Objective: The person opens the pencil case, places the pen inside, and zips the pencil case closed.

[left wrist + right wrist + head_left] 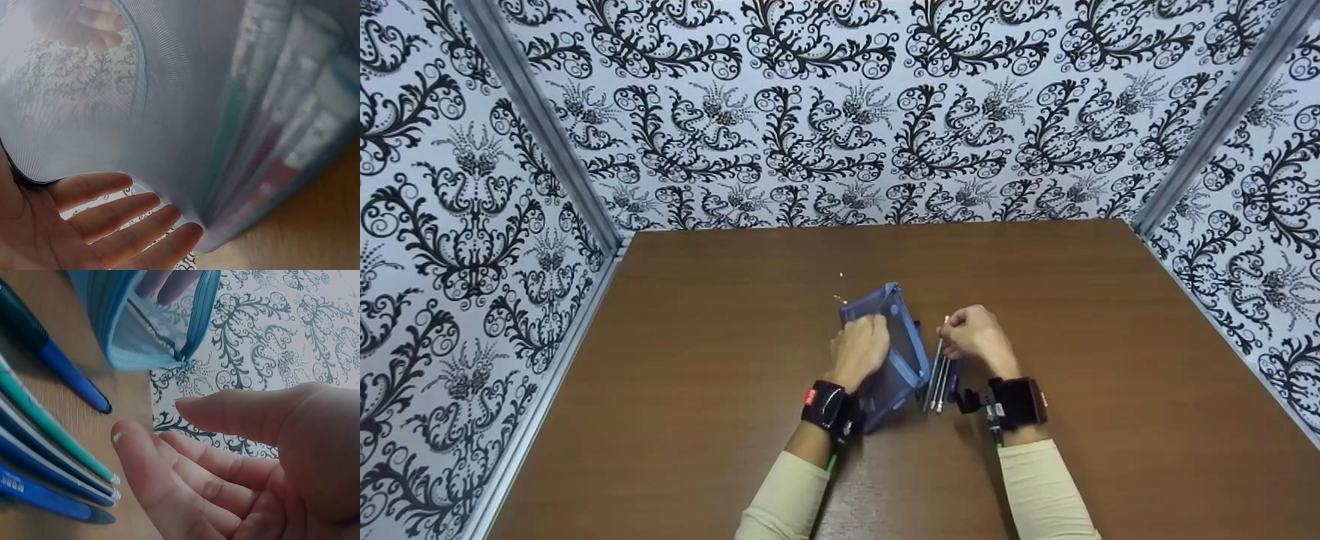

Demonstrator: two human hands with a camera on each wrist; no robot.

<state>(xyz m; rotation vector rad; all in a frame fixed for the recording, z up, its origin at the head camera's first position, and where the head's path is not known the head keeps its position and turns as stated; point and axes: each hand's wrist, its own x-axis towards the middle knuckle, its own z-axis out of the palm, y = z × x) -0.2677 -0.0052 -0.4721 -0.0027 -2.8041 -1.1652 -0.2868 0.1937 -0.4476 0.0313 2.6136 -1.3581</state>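
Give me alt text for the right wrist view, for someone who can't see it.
The right hand, its thumb and index finger apart, beside pencils and pens on a brown tabletop. At the top, a translucent blue zippered pouch gapes open; a black-and-white scrollwork backdrop fills the upper right.

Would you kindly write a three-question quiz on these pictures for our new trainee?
1. Which hand holds the blue pouch?
2. True or false: in the right-wrist view, the right hand has its thumb and index fingertip apart.
3. In that same view, what lies on the table between the pouch and the green pencil?
A) a ruler
B) a blue-and-black pen
C) scissors

Key:
1. The left hand.
2. True.
3. B, the blue-and-black pen.
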